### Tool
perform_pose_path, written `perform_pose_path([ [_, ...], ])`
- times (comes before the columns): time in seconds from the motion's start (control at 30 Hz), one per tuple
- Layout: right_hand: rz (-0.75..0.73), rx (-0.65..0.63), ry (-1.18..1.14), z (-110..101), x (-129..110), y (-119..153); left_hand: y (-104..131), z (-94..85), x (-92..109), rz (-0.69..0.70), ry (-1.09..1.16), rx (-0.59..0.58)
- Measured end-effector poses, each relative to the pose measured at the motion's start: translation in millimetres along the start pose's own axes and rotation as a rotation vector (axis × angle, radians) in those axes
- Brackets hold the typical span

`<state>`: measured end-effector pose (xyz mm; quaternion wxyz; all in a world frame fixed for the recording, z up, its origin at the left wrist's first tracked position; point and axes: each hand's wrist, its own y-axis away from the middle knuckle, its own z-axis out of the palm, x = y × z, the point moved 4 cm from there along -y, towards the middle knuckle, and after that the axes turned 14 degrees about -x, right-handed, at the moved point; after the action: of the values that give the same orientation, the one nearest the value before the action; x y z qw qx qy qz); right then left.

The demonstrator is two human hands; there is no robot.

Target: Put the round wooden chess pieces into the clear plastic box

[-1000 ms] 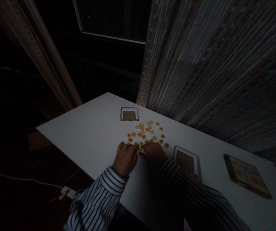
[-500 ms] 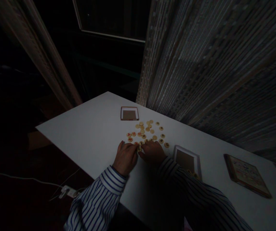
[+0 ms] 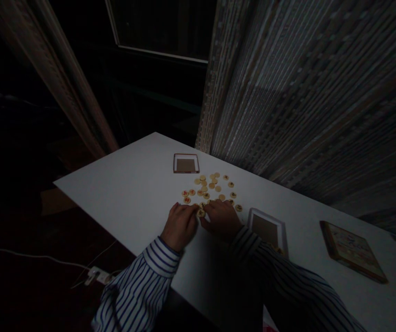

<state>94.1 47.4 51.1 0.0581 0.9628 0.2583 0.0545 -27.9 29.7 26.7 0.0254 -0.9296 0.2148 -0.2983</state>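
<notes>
The left hand (image 3: 180,225) and the right hand (image 3: 222,219) sit close together near the front edge of the worktop (image 3: 121,189), fingertips on either side of a black-marked disc (image 3: 201,213). The light is dim and the fingers curl away from view, so I cannot tell whether either is clamped on it or merely touching.

The main risk lies in the crowding: the loose discs (image 3: 218,188) spread just beyond the knuckles, some overlapping, and a sideways sweep of the fingers could knock several askew. The right hand covers part of that spread, so a disc beneath it could be dragged along unnoticed. A thin round edge gives fingertips little to grip — the marked disc could slip, tip or skid if pressed unevenly.

The right sleeve (image 3: 294,276) is another likely culprit. It crosses over the corner of the near tray (image 3: 284,230), where a few tray discs (image 3: 278,250) show — a careless pull back could catch the rim and shift the lot.
</notes>
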Motion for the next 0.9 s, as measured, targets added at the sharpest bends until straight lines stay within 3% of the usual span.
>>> perform_pose_path([
  [0.23, -0.049, 0.182, 0.027, -8.4, -0.5, 9.7, 0.8, -4.7, 0.0, 0.034, 0.111, 0.066],
  [0.57, -0.106, 0.337, 0.009, -20.4, -1.9, 24.6, 4.3, -16.2, 7.0, -0.012, 0.364, 0.145],
  [0.9, -0.137, 0.363, -0.007, -32.4, -1.9, 43.1, 3.0, -17.1, 17.3, -0.057, 0.747, 0.139],
])
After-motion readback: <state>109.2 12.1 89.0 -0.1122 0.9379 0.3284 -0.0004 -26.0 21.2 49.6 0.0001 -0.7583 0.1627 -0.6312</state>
